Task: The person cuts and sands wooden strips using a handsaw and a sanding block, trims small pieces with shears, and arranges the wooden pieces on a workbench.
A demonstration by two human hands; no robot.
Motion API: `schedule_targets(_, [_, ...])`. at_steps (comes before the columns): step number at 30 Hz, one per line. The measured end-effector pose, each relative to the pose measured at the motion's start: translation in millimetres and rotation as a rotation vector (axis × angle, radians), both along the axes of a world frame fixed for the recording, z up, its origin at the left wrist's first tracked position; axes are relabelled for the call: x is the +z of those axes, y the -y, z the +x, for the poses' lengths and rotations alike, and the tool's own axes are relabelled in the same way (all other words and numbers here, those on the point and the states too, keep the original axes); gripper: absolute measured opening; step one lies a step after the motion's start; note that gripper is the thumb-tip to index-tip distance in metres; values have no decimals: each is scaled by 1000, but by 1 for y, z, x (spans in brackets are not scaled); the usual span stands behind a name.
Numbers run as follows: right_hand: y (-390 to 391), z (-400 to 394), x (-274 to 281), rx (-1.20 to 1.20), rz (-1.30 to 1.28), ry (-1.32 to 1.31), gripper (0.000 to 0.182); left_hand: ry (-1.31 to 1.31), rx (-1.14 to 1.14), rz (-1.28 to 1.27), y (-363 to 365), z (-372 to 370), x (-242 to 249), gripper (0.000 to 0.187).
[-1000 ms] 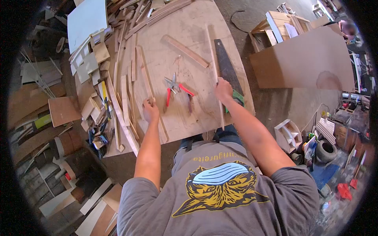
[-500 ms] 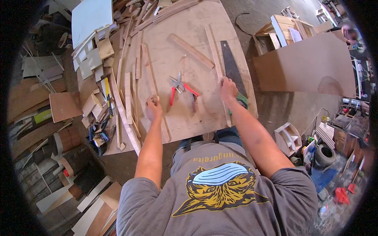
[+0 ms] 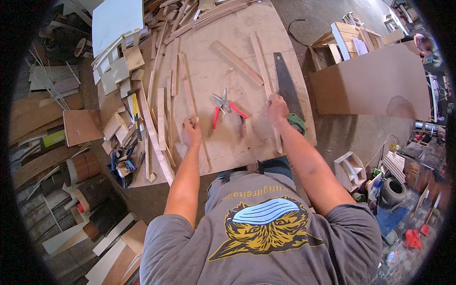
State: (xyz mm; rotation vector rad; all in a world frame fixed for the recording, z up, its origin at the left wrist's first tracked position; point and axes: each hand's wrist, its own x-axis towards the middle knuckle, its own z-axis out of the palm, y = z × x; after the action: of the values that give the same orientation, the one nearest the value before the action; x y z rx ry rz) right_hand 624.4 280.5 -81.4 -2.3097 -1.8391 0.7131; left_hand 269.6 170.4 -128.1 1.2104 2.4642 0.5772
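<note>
My left hand (image 3: 191, 131) is closed, fingers pinching a long thin wooden strip (image 3: 188, 90) that lies lengthwise on the plywood tabletop (image 3: 223, 154). Another long strip (image 3: 260, 61) lies under my right hand (image 3: 278, 110), whose fingers are closed around its edges. Between my hands rest snips (image 3: 223, 105) with red handles, their jaws spread. Just right of the right-hand strip is a handsaw (image 3: 287, 85) with a dark blade and green handle, partly behind my wrist. A shorter wooden piece (image 3: 237, 62) lies diagonally, its near end close to the right-hand strip.
Wood offcuts (image 3: 121, 71) and loose strips crowd the table's left side, with a yellow-handled tool (image 3: 137, 116) among them. More strips (image 3: 209, 21) lie at the far edge. A large brown board (image 3: 370, 83) stands to the right, and another person (image 3: 422, 46) is at far right.
The view has shifted slightly, moving the scene rightward. My right hand and its strip have slid a little left, widening the gap to the saw. My left hand keeps its grip.
</note>
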Motion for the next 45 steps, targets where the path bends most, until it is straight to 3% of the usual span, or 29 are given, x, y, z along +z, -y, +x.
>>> schedule_targets(14, [-6, -5, -12, -22, 25, -64, 31, 37, 5, 25, -8, 4, -1, 45])
schedule_targets(23, [-4, -10, 2, -59, -16, 25, 44, 47, -2, 14, -7, 6, 12, 50])
schedule_targets(32, [-33, -42, -8, 289, 184, 104, 58, 1, 29, -13, -48, -19, 32, 45])
schedule_targets(37, [-48, -59, -19, 351, 360, 167, 56, -317, -148, 206, -89, -56, -9, 52])
schedule_targets(40, [-55, -61, -25, 391, 284, 244, 50, -290, -151, 53, -111, -62, -3, 58])
schedule_targets(44, [-62, -63, -36, 416, 92, 277, 36, -150, -7, -30, -139, -55, 20, 49])
schedule_targets(45, [-63, -65, -35, 335, 90, 176, 33, -118, 17, -43, -144, -55, 24, 46])
